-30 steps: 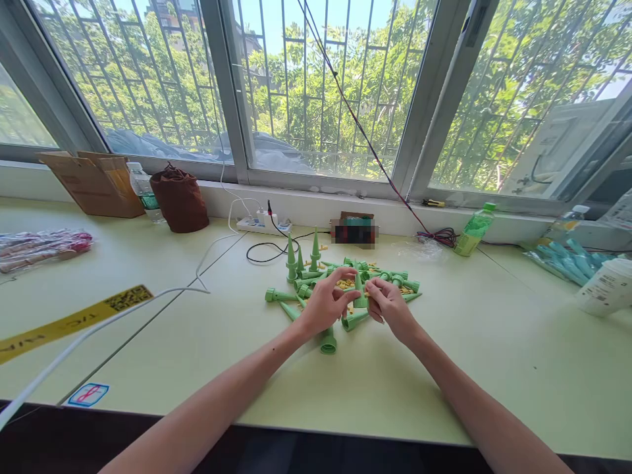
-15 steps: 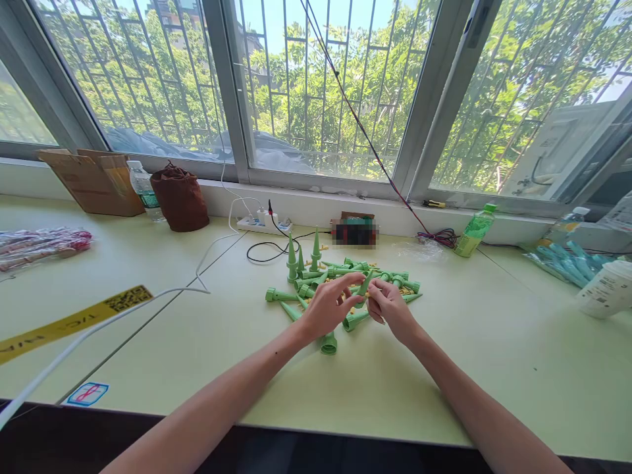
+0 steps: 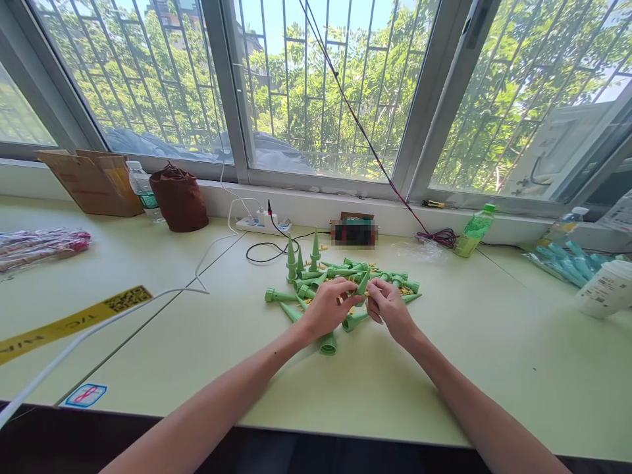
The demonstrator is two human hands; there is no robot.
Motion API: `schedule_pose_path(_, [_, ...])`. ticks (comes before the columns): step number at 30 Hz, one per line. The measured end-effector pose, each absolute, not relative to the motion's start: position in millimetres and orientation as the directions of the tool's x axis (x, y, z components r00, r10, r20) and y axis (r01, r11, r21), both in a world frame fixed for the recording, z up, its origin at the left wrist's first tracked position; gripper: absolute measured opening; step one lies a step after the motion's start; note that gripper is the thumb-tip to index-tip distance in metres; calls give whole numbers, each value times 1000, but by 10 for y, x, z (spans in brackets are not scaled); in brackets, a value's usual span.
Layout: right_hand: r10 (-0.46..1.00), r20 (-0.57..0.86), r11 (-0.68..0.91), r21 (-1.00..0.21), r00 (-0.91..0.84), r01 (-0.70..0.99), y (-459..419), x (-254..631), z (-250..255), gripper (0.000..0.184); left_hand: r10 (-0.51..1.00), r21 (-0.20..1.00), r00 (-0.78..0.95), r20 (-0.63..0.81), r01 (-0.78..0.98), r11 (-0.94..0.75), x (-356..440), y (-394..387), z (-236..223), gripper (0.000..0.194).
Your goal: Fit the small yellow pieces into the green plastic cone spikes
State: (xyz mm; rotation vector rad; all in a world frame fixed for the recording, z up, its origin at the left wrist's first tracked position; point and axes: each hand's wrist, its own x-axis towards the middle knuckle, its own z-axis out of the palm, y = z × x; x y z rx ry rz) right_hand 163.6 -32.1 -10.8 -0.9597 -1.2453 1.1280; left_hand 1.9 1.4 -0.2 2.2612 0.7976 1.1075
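Observation:
My left hand (image 3: 330, 306) is closed on a green plastic watering spike (image 3: 363, 283), its pointed tip upward. Close beside it on the right, my right hand (image 3: 391, 308) pinches a small yellow valve piece (image 3: 367, 294) against the side of that spike. How far the yellow piece sits in the spike is hidden by my fingers. Around and behind both hands lies a pile of similar green spikes (image 3: 340, 270) mixed with small yellow pieces. A few spikes (image 3: 291, 260) stand upright at the pile's left. One open-ended green piece (image 3: 328, 344) lies in front of my left hand.
Along the window side are a cardboard box (image 3: 91, 184), a brown pouch (image 3: 178, 201), a power strip (image 3: 264, 225) and a green bottle (image 3: 474, 230). A white cup (image 3: 606, 289) stands at the right. A white cable (image 3: 198, 270) crosses the table's left part.
The fingers of my left hand have closed in around the green spike, which has shifted slightly. My right hand stays at its side, still pinching the yellow piece.

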Motion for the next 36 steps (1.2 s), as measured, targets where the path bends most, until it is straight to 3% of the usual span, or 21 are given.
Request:
schedule_pose_path(8, [971,239,236,-969,-28,-77,-335,1602,-93,37,721,740,496,484,207,-640,23,-12,42,20])
schedule_pose_path(14, [966,258,255,-964,-28,-79,-360,1594,-74,36,774,943,584,246,41,-330,4,-22,90,35])
schedule_pose_path(19, [963,264,259,-961,-46,-92,-391,1598,-55,34,746,991,653,135,-75,-113,-15,-9,115,38])
schedule_pose_path(22, [962,267,261,-961,-54,-95,-404,1602,-55,33,742,994,661,110,-90,-67,-18,-3,110,39])
schedule_pose_path(30, [968,239,232,-968,-77,-95,-376,1609,-72,37,744,939,622,244,41,-342,-17,-16,105,34])
schedule_pose_path(32, [967,238,231,-969,-87,-83,-361,1614,-78,37,738,866,585,336,115,-486,-6,-12,92,34])
schedule_pose_path(36, [968,233,226,-971,-94,-81,-345,1622,-86,37,625,601,551,553,255,-757,-5,-8,61,30])
